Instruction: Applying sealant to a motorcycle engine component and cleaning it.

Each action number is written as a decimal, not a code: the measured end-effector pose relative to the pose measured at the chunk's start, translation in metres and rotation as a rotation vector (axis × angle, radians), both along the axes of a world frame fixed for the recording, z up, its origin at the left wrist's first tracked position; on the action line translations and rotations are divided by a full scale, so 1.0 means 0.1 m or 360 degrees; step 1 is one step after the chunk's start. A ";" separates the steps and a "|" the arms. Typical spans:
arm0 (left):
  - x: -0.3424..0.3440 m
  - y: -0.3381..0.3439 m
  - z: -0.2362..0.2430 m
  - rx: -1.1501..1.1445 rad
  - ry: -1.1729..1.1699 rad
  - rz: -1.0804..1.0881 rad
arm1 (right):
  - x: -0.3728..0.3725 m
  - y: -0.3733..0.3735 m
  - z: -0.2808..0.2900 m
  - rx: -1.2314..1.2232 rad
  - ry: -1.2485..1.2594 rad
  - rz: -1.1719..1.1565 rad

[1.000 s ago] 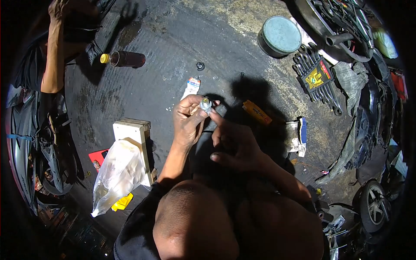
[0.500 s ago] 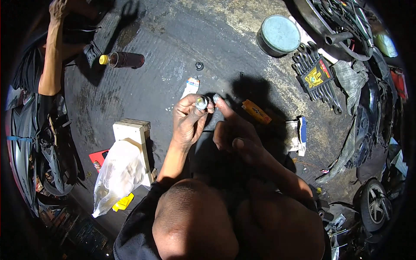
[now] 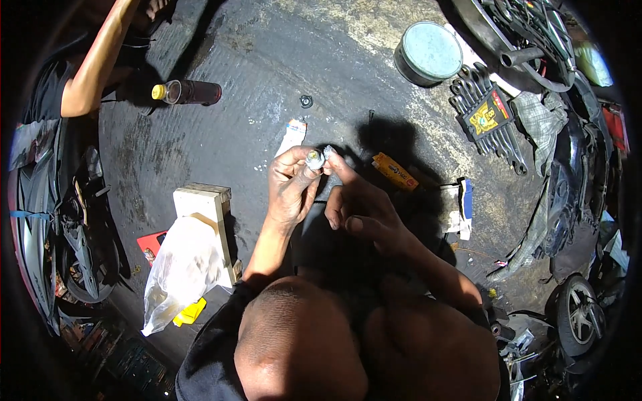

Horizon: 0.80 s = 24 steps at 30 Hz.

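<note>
A bottle [image 3: 194, 92] of dark liquid lies at ten o'clock from the small metal part [image 3: 314, 160] pinched by the left hand [image 3: 289, 186]; the loosely spread right hand [image 3: 369, 212] has its index fingertip [image 3: 336, 162] beside it

The person's left hand [image 3: 289, 187] pinches a small round silvery metal part [image 3: 314, 159]; the right hand [image 3: 372, 212] extends a fingertip [image 3: 333, 159] beside it.

Left of the left hand [image 3: 290, 187], a hand could pass over the floor [image 3: 150, 147] between the bottle [image 3: 195, 92] and the pale box [image 3: 198, 202]. Ahead, the white packet [image 3: 292, 136] and black ring [image 3: 306, 101] obstruct; rightward, the orange box [image 3: 395, 172], then the wrench set [image 3: 487, 119].
</note>
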<state>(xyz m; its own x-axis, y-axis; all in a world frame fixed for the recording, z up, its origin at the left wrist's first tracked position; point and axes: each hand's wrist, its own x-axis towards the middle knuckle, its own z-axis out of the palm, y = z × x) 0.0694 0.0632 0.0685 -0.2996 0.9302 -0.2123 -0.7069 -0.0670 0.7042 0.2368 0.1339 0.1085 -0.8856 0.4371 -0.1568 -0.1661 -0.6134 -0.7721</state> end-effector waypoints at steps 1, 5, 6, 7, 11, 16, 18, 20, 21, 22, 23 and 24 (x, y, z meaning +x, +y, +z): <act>0.04 0.03 0.04 -0.0009 -0.0022 0.0058 | -0.01 -0.01 0.00 -0.0007 0.0032 -0.0038; 0.07 0.03 0.06 -0.0071 -0.0072 0.0111 | -0.02 -0.02 -0.01 -0.0016 0.0055 -0.0054; 0.06 0.02 0.03 -0.0072 -0.0072 0.0112 | -0.02 -0.03 -0.02 -0.0017 0.0055 -0.0054; 0.03 -0.01 0.00 -0.0049 -0.0045 0.0052 | -0.03 -0.04 -0.03 0.0018 0.0043 -0.0061; 0.02 -0.02 -0.02 -0.0021 -0.0039 0.0005 | -0.06 -0.07 -0.08 0.0180 -0.0029 -0.0091; 0.04 0.02 0.03 -0.0028 -0.0019 0.0014 | -0.01 -0.01 -0.06 0.0356 -0.0226 0.0088; 0.04 0.03 0.05 -0.0030 -0.0013 0.0020 | -0.01 -0.02 -0.06 0.0400 -0.0252 0.0101; 0.04 0.03 0.05 -0.0033 -0.0013 0.0027 | -0.02 -0.05 -0.08 0.0467 -0.0261 0.0043; 0.04 0.03 0.05 -0.0051 -0.0059 0.0029 | -0.02 -0.06 -0.09 0.0467 -0.0262 0.0043; 0.04 0.03 0.05 -0.0067 -0.0104 0.0031 | -0.02 -0.06 -0.09 0.0499 -0.0272 0.0043; 0.04 0.03 0.06 -0.0066 -0.0104 0.0030 | -0.02 -0.06 -0.09 0.0531 -0.0283 0.0044; 0.04 0.04 0.06 -0.0048 -0.0075 0.0020 | -0.02 -0.06 -0.08 0.0532 -0.0284 0.0043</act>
